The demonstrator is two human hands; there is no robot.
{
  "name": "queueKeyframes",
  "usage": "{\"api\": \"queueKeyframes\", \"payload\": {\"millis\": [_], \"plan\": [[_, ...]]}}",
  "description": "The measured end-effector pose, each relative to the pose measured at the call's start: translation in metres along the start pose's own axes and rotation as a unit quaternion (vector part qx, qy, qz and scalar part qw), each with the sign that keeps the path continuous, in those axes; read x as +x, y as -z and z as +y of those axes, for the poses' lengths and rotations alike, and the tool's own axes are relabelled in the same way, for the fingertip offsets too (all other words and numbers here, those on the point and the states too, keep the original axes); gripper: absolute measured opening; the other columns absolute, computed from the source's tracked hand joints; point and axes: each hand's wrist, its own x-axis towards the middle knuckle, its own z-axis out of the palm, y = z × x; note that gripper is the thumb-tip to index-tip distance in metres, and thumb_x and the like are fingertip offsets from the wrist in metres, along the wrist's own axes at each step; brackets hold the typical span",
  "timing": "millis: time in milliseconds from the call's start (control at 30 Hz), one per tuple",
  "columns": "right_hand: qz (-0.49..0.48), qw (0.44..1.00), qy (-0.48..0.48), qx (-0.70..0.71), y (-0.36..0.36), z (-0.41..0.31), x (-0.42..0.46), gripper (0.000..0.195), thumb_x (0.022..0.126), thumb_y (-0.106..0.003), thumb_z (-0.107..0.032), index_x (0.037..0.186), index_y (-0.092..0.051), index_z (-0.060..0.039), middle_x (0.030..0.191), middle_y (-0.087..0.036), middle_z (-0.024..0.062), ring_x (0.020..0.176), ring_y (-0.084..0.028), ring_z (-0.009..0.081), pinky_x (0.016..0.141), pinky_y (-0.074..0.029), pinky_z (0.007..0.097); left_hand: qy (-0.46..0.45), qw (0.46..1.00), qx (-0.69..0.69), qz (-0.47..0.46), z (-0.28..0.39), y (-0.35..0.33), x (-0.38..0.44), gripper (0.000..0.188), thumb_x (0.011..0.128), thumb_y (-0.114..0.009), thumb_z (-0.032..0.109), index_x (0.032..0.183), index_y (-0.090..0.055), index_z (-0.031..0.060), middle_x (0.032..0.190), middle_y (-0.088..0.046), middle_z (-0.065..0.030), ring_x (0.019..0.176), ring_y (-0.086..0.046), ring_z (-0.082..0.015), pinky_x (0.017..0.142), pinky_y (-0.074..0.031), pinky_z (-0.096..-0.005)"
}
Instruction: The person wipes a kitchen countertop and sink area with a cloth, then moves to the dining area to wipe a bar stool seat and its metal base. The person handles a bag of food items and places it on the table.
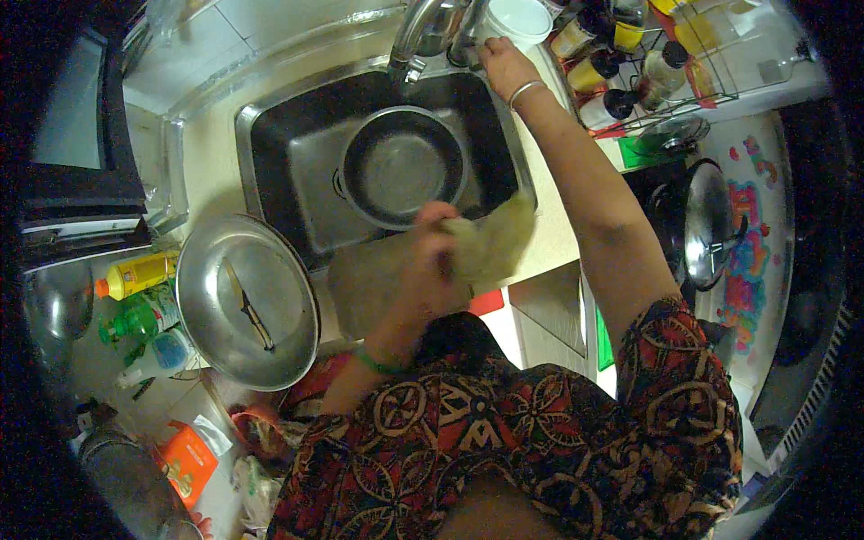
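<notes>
My left hand (pixel 435 243), blurred by motion, grips a pale green, limp-looking thing (pixel 496 239); I cannot tell whether it is a cloth or a leafy vegetable. Beneath that hand lies a grey-brown board (pixel 371 283) at the sink's front edge. My right hand (pixel 507 67) reaches to the back right corner of the sink, its fingertips beside the base of the metal faucet (pixel 432 30) and a white tub (pixel 518 21). Whether those fingers hold anything is hidden. A round metal pan (pixel 405 162) sits in the steel sink (pixel 317 223) below the spout.
On the left, a large metal dish (pixel 202 317) holds a knife (pixel 246 307). Beside it lie a yellow bottle (pixel 138 275) and a green bottle (pixel 138 317). A wire rack (pixel 715 101) of sauce bottles stands back right, with a lidded pan (pixel 709 223) nearer me.
</notes>
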Motion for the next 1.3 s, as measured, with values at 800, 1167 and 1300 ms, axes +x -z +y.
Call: {"api": "queueKeyframes", "payload": {"millis": [800,1167,1300], "plan": [[-0.089,0.974,-0.113,0.175,0.026,-0.075,-0.292,0.061,0.05,-0.087,-0.031,0.103,-0.06,-0.0183,0.109,-0.055,0.0034,0.108,-0.048,0.0247,0.096,-0.035,0.0446,0.228,0.914,0.335,0.027,-0.021,0.101,-0.1,0.018,0.087,-0.057,0.016,0.098,-0.054,0.0015,0.093,-0.06,-0.0151,0.09,-0.058,-0.0269,0.08,-0.045,-0.036],[-0.026,0.841,-0.219,0.494,-0.028,-0.072,-0.205,0.047,0.074,-0.074,-0.033,0.113,-0.06,-0.0125,0.113,-0.06,0.0085,0.107,-0.054,0.0263,0.101,-0.032,0.0435,0.321,0.93,0.152,0.092,-0.052,0.109,-0.107,0.012,0.089,-0.057,0.012,0.097,-0.056,0.0032,0.092,-0.058,-0.0069,0.089,-0.054,-0.0168,0.08,-0.043,-0.0313],[-0.06,0.964,-0.003,0.257,-0.009,-0.121,-0.225,0.056,0.083,-0.062,-0.037,0.131,-0.048,-0.0124,0.129,-0.05,0.0097,0.119,-0.044,0.0298,0.102,-0.031,0.0445,0.29,0.94,0.141,0.112,-0.062,0.116,-0.111,0.011,0.089,-0.058,0.012,0.097,-0.056,0.004,0.091,-0.058,-0.0047,0.088,-0.052,-0.0139,0.08,-0.043,-0.0298]]}}
